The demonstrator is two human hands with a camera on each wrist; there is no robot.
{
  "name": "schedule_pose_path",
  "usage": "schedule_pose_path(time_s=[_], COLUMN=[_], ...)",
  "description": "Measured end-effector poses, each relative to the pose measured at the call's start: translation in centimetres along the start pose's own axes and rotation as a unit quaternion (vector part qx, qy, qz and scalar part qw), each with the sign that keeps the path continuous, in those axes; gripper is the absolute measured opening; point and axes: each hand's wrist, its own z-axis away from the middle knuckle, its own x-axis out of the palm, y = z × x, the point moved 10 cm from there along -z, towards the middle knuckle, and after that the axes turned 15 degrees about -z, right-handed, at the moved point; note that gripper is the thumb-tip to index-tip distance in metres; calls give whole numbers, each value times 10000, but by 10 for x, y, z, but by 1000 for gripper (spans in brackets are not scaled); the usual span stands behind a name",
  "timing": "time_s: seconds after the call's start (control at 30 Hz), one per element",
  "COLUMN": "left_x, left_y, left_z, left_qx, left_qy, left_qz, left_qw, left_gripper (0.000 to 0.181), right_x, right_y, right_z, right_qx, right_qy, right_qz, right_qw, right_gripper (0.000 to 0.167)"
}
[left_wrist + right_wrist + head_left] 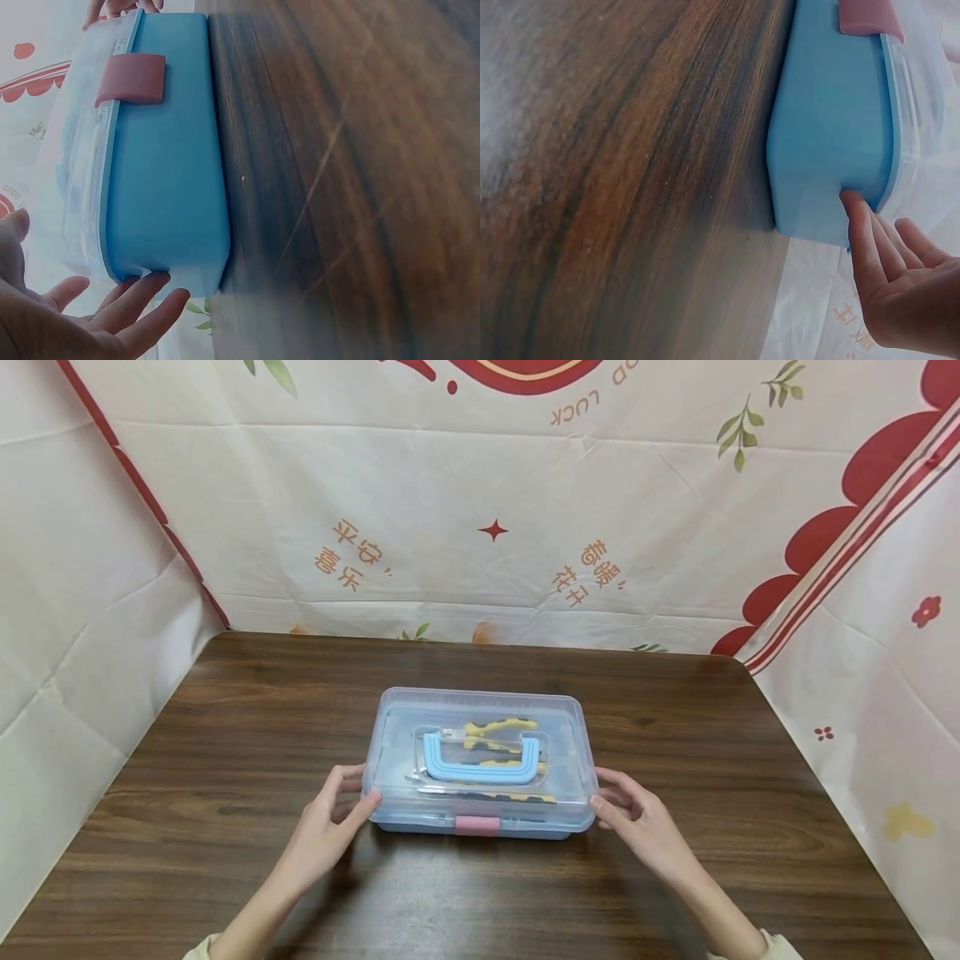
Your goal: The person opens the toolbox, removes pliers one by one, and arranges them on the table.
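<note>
A blue toolbox (pixel 165 172) with a clear lid (pixel 393 714) sits flat on the wooden table. Its lid is down, with a pink latch (pixel 477 825) on the front and a light blue handle (pixel 480 772) folded on top. Through the lid, pliers (pixel 498 725) with yellow and black handles are visible, plus more yellow-and-black handled tools below, partly hidden by the handle. My left hand (pixel 326 827) touches the left end with its fingertips, the thumb near the front corner. At the right end, my right hand (pixel 641 822) rests its fingertips likewise, fingers nearly straight.
The dark brown table (pixel 225 735) extends around the box on every side. White printed cloth (pixel 450 485) hangs behind the table's far edge and along both sides.
</note>
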Motion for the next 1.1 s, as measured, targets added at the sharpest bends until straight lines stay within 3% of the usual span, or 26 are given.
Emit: schedule_pose_path(time_s=[0.4,0.6,0.7,0.9,1.0,1.1], left_x=[-1,-10,-14,-26,-29,-29], left_y=[0,4,7,19,24,25], left_z=[1,-5,-11,-28,-38,-48], left_qx=[8,300,492,951,1073,1107], left_qy=[-114,-191,-201,128,186,82], left_qz=[-168,-670,-851,-876,-836,-654], left_qw=[9998,9971,9950,9915,9905,9917], left_gripper=[34,29,32,52,60,64], right_x=[0,-3,-8,-8,3,23], right_y=[0,-9,-24,-64,-83,-99], right_z=[1,0,0,4,8,13], right_qx=[35,-20,-337,-1300,-1819,-2337], right_qy=[-61,69,309,523,229,-353], right_qz=[-27,812,1181,1158,738,149], right_qw=[10000,9967,9919,9833,9803,9715], right_gripper=[36,38,38,38,42,42])
